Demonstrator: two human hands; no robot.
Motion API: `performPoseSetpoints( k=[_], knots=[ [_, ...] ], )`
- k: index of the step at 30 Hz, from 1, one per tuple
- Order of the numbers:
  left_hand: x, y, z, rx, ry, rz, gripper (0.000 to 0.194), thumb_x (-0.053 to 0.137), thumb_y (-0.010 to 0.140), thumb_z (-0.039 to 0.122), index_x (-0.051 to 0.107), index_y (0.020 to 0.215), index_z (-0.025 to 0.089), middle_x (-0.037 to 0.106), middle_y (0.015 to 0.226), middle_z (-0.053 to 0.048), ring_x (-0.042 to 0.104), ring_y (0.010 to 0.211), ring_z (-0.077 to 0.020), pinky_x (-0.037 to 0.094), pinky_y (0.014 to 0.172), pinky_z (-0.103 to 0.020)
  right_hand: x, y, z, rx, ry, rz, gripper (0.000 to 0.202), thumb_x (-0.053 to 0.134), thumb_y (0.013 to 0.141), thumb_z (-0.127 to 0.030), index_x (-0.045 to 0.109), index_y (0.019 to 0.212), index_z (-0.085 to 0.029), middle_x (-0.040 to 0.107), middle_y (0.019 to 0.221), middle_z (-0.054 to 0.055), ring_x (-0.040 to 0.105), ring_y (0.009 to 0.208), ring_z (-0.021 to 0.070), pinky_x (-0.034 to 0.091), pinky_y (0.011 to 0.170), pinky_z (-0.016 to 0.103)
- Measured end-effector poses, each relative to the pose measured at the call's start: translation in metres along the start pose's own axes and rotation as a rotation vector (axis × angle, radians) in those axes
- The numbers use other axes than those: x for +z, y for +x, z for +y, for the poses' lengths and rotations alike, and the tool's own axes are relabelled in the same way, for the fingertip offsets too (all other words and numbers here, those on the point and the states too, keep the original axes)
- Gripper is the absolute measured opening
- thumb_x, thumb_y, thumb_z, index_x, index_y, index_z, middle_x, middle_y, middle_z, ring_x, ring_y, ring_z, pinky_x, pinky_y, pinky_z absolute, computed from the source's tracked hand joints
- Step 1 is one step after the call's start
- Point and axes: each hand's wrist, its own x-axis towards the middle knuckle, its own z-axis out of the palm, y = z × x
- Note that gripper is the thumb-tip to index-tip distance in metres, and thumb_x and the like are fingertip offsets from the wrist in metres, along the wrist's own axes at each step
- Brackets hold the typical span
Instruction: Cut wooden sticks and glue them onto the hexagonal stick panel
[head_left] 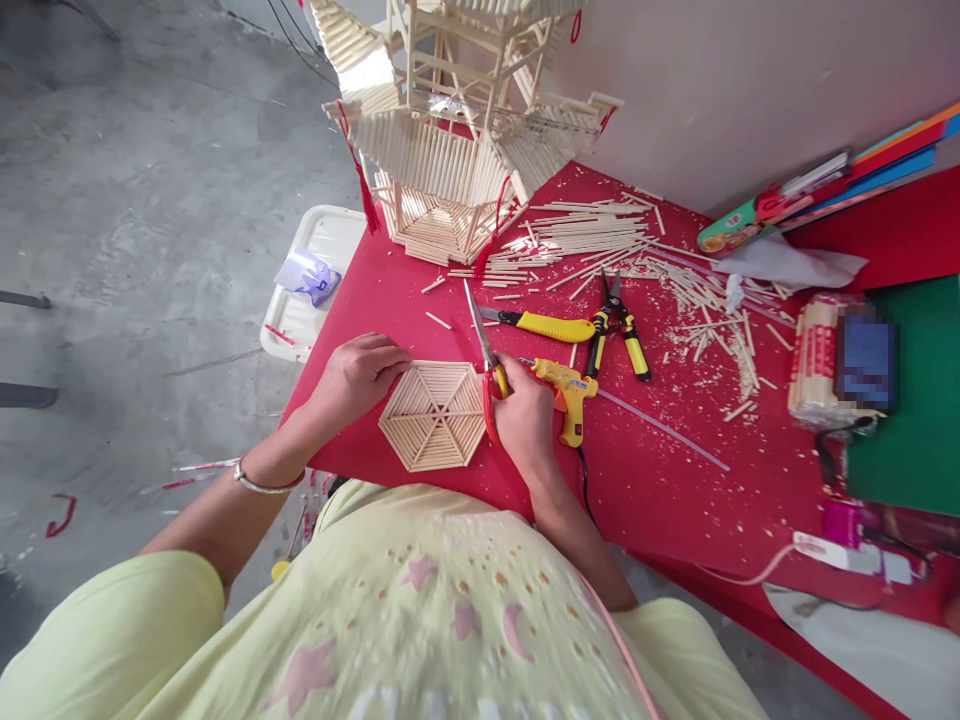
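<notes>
A flat hexagonal panel (pixel 433 416) of thin wooden sticks lies near the front edge of the red table. My left hand (pixel 362 372) is at the panel's upper left corner, thumb and fingers pinched together; whatever is between them is too small to make out. In my right hand (pixel 523 405) is a pair of scissors (pixel 480 325) with red and yellow handles, its blades pointing away from me. Right beside that hand lies a yellow glue gun (pixel 571 392). A yellow utility knife (pixel 551 326) and yellow-black pliers (pixel 616 325) rest just beyond.
A pagoda-like stick model (pixel 442 150) with red tassels stands at the back. Loose sticks (pixel 585 232) and scraps are scattered behind the tools. A clear glue stick (pixel 664 430) lies to the right, near a wrapped stick bundle (pixel 814 360). At left is a white tray (pixel 281 320).
</notes>
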Motion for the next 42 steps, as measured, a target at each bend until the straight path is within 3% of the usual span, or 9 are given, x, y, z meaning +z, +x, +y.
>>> performPoseSetpoints(
  k=[42],
  knots=[
    [-0.0017,0.0066,0.0003,-0.014,-0.045,-0.02,0.03,0.049,0.097,0.015,0.079,0.094,0.019,0.076,0.095,-0.009,0.068,0.087,-0.0201,0.054,0.076,-0.032,-0.0012,-0.0014,-0.0009,0.0,-0.056,-0.009,0.041,0.058,0.093,-0.034,0.074,0.129,-0.022,0.083,0.097,0.008,0.072,0.075,0.0232,0.049,0.07,0.031]
  ],
)
